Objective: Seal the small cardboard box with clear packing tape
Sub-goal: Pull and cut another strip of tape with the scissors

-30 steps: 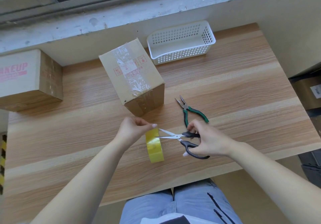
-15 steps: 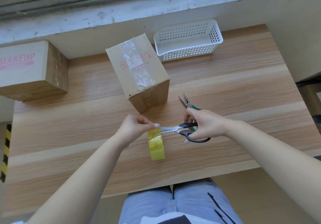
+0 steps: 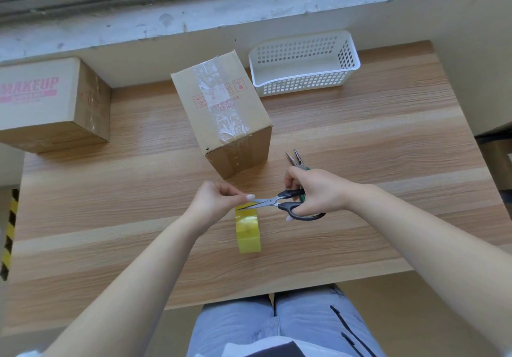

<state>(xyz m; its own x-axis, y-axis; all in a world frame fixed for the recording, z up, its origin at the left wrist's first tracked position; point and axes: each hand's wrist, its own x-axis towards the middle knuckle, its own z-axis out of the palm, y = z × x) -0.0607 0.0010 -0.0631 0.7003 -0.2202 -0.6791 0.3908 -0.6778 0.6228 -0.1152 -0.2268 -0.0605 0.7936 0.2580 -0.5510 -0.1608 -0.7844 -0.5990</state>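
The small cardboard box (image 3: 221,113) stands in the middle of the wooden table (image 3: 388,140), a strip of clear tape running over its top and down its near face. In front of it a yellowish tape roll (image 3: 248,229) stands on edge. My left hand (image 3: 213,201) pinches the tape end pulled up from the roll. My right hand (image 3: 315,193) holds black-handled scissors (image 3: 277,203), their blades nearly closed at the tape just above the roll.
Green-handled pliers (image 3: 295,160) lie behind my right hand. A white plastic basket (image 3: 304,63) sits at the back right. A larger cardboard box with pink print (image 3: 52,102) stands at the back left. My knees are below the table's near edge.
The scissors blades have closed toward the tape beside my left fingers. Both hands stayed at the roll while the camera view shifted slightly.
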